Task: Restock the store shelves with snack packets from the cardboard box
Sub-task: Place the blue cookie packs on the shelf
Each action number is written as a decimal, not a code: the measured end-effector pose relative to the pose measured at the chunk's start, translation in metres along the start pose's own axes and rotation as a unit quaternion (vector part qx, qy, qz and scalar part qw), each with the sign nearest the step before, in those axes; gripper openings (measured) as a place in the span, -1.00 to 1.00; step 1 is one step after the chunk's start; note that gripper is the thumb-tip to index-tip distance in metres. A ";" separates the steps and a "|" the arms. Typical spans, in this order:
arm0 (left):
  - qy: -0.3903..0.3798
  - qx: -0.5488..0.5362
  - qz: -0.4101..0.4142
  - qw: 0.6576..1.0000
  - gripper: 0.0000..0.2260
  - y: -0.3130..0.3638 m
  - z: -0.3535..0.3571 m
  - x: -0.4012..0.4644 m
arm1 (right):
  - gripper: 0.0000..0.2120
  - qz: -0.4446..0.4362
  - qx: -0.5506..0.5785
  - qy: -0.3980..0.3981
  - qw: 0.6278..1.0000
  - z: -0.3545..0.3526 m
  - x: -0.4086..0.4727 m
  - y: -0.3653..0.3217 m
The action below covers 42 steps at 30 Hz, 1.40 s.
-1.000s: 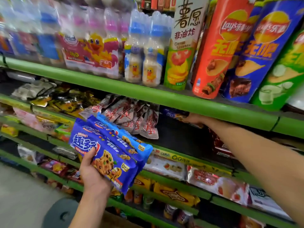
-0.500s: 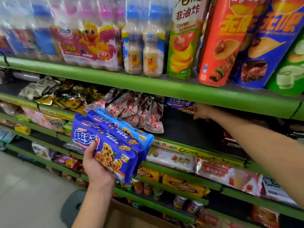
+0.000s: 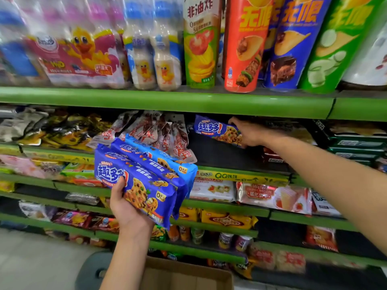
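A blue cookie packet stands on its edge on the dark shelf under the green shelf rail, the right hand curled around its end. The left hand grips a stack of blue packets from beneath, in front of the lower shelves. The cardboard box sits below on the floor.

blue cookie packets, green shelf edge

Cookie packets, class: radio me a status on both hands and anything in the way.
Left hand grips three blue cookie packets. Right hand holds one cookie packet on the second shelf. Red-and-white snack pouches crowd its left.
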<state>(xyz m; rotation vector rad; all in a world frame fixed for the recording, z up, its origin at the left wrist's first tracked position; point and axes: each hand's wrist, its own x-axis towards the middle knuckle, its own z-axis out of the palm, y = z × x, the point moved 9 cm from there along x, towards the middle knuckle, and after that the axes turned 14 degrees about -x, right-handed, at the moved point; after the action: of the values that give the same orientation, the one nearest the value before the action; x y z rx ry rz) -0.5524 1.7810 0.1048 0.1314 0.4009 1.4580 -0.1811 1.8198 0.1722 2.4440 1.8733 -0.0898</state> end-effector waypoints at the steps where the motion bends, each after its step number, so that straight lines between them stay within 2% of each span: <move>1: -0.001 0.002 -0.001 1.000 -0.72 0.000 0.000 -0.001 | -0.12 -0.001 0.001 -0.001 1.000 0.000 0.000 0.000; 6: -0.007 0.012 0.001 1.000 -0.73 0.003 -0.003 -0.006 | -0.13 0.001 0.009 -0.001 1.000 0.001 0.001 0.001; 16: 0.001 0.006 -0.019 1.000 -0.60 0.004 0.000 -0.009 | -0.18 0.004 0.012 0.007 1.000 0.001 0.003 0.004; 33: -0.023 -0.017 -0.035 0.999 -0.71 -0.005 0.007 -0.009 | -0.16 0.006 0.015 0.000 1.000 0.001 0.002 0.005; 42: -0.029 -0.020 -0.035 0.999 -0.73 -0.009 0.006 -0.009 | -0.36 -0.009 0.006 0.005 1.000 -0.003 0.005 0.001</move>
<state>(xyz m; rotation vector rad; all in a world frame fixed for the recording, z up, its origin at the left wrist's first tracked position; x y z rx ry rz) -0.5427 1.7721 0.1096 0.1250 0.3257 1.3893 -0.1785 1.8245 0.1745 2.4399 1.9045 -0.0893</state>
